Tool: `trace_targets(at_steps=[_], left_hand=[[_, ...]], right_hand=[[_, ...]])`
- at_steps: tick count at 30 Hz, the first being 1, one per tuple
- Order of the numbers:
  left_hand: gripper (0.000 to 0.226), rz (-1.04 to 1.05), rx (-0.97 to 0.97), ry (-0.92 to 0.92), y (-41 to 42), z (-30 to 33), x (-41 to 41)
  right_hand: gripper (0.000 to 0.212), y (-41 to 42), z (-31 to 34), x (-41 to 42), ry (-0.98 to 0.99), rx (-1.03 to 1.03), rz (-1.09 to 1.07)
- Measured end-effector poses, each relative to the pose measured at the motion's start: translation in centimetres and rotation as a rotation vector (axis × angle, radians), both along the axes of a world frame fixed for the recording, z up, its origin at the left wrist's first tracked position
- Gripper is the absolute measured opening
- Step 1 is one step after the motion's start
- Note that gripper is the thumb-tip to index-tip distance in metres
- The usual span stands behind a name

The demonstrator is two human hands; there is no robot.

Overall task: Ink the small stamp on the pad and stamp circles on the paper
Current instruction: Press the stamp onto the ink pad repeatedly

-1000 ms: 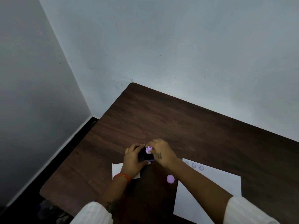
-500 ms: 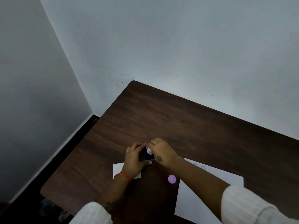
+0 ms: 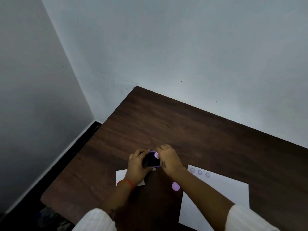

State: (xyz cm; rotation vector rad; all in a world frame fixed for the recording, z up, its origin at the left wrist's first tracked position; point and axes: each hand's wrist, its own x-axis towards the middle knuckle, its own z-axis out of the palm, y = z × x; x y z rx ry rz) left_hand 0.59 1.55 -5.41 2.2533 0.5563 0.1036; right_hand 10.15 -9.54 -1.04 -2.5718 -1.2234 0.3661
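Lower centre of the frame, we see both hands meeting over the ink pad [image 3: 152, 160], a dark pad with a purple rim on the bench [image 3: 183, 130]. Left hand [image 3: 139, 165] grip clamped round the pad's left side. Right hand [image 3: 168, 158] grip pinched together on the small stamp [image 3: 156, 155], pale purple, pressed at the pad's upper right. Paper [image 3: 221, 194] lower right, three circles [image 3: 199, 172] along its top edge. Purple cap [image 3: 175, 186] just left of it. Smaller white sheet [image 3: 120, 176] under left wrist.
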Motion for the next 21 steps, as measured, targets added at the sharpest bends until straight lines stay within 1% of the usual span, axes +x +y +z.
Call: trace_targets(at_steps=[4, 7, 10, 12, 15, 18, 19, 21], left_hand=[[0.075, 0.005, -0.010, -0.005, 0.0, -0.1, 0.0], [0.075, 0.002, -0.007, -0.001, 0.1, -0.1, 0.0], [0.075, -0.003, -0.001, -0.004, 0.1, -0.1, 0.1], [0.075, -0.004, 0.003, -0.006, 0.1, -0.2, 0.1], [0.074, 0.000, 0.009, -0.007, 0.1, -0.2, 0.1], [0.075, 0.000, 0.009, 0.002, 0.0, 0.0, 0.0], [0.075, 0.001, 0.008, 0.005, 0.0, 0.1, 0.0], [0.076, 0.006, 0.005, 0.002, 0.0, 0.0, 0.0]], right_hand=[[0.018, 0.7, 0.7, 0.9, -0.011, -0.040, -0.014], [0.019, 0.6, 0.8, 1.2, -0.036, -0.107, 0.107], [0.022, 0.0, 0.5, 1.4, -0.075, -0.128, 0.207], [0.025, -0.1, 0.2, 1.0, -0.071, -0.085, 0.160], [0.021, 0.2, 0.6, 0.7, -0.002, -0.007, 0.025], [0.017, 0.0, 1.8, 1.9, 0.210, 0.078, -0.078], [0.017, -0.3, 1.8, 2.0, 0.252, 0.092, -0.078], [0.020, -0.8, 1.4, 1.3, 0.219, 0.019, -0.005]])
